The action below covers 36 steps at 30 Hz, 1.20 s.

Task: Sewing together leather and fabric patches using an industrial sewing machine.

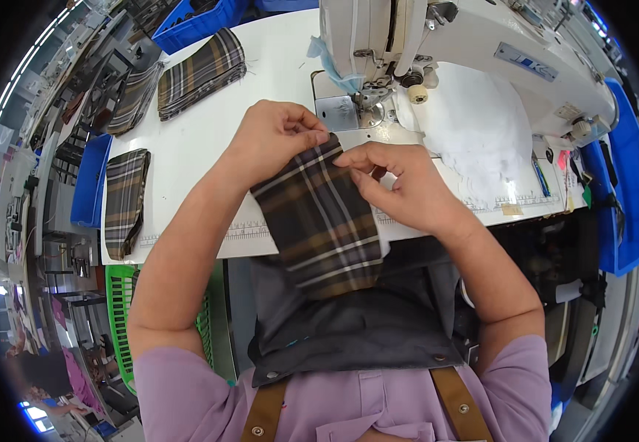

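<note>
A brown, grey and white plaid fabric piece [319, 221] hangs over the table's front edge toward my lap. My left hand [279, 140] pinches its top edge between thumb and fingers. At the upper right corner, my right hand [397, 180] has thumb and index finger closed on the cloth's side edge. Just beyond both hands stands a white sewing machine [367, 44], its needle area [371, 110] close to the fabric's top. A light blue cloth scrap [334, 68] hangs on the machine head.
Stacks of plaid pieces [202, 74] lie at the table's left, with another plaid stack [126, 202] nearer. A white cloth [478, 121] lies under the machine arm. Blue bins [91, 180] and a green basket [119, 309] flank the white table [187, 155].
</note>
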Available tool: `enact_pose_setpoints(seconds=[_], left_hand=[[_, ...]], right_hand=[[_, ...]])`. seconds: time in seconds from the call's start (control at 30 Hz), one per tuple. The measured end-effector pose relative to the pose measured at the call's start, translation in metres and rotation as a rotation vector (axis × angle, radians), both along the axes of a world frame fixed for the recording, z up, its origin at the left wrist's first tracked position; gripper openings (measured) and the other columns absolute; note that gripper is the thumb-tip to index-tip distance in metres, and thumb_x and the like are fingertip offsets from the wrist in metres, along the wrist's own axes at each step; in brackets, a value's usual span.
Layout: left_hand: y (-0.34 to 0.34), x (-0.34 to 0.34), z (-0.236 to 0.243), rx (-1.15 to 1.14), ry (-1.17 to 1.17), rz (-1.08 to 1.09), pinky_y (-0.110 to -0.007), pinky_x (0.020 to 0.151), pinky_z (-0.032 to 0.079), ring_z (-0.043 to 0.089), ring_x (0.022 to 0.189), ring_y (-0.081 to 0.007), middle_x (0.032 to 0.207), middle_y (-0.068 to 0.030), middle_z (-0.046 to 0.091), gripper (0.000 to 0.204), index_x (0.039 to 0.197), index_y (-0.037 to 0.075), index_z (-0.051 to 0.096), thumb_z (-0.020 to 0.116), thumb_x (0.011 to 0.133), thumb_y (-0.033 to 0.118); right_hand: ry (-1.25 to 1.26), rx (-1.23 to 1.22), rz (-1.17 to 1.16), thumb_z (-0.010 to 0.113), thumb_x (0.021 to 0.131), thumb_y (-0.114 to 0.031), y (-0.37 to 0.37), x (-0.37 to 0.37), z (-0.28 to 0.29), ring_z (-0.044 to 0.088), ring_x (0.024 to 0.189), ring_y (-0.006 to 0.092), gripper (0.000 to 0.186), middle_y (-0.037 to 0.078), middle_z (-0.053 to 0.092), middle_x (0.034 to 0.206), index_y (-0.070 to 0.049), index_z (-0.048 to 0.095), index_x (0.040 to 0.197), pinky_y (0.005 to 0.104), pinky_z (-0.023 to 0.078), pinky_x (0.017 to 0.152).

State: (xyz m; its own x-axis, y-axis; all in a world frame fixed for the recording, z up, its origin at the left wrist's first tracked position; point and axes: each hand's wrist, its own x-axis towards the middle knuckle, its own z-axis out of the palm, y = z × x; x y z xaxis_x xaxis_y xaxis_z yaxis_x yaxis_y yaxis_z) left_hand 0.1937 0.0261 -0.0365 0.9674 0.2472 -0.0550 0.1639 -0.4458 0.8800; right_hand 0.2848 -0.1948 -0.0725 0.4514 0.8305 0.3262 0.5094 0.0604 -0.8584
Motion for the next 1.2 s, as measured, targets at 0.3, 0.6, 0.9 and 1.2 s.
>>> enact_pose_setpoints(seconds=[0.3,0.6,0.9,1.2], left_hand=[[0.002,0.078,-0.037,0.435,-0.047,-0.023,-0.032,0.072,0.059,0.075,0.075,-0.0194,0.081,-0.0077,0.078,0.012,0.087,0.007,0.081,0.083,0.079,0.017],[0.012,0.104,-0.049,0.552,-0.112,-0.024,-0.033,0.085,0.059,0.074,0.093,-0.0196,0.100,-0.0075,0.078,0.037,0.108,0.007,0.076,0.089,0.075,0.017],[0.024,0.112,-0.054,0.713,-0.270,-0.095,-0.038,0.081,0.061,0.075,0.094,-0.0261,0.099,-0.0094,0.078,0.035,0.105,0.012,0.077,0.085,0.074,0.028],[-0.012,0.026,-0.044,0.451,-0.382,-0.325,-0.039,0.095,0.055,0.071,0.108,-0.0283,0.111,-0.0108,0.074,0.025,0.107,0.004,0.075,0.080,0.086,0.017]], right_hand=[[-0.778,-0.078,-0.031,0.071,0.080,-0.008,0.007,0.061,-0.022,0.071,0.090,0.0261,0.022,0.006,0.075,0.093,-0.011,0.078,0.100,0.0383,0.057,0.075],[-0.879,-0.147,-0.179,0.067,0.081,-0.012,0.008,0.064,-0.026,0.072,0.092,0.0221,0.024,-0.001,0.076,0.106,-0.015,0.080,0.100,0.0344,0.059,0.075],[-0.881,-0.172,-0.196,0.066,0.081,-0.012,0.011,0.063,-0.026,0.072,0.093,0.0224,0.026,0.001,0.076,0.107,-0.013,0.079,0.102,0.0348,0.058,0.076],[-0.860,-0.127,-0.211,0.069,0.081,-0.012,0.005,0.054,-0.027,0.071,0.096,0.0229,0.024,0.003,0.075,0.105,-0.008,0.077,0.103,0.0362,0.058,0.079]])
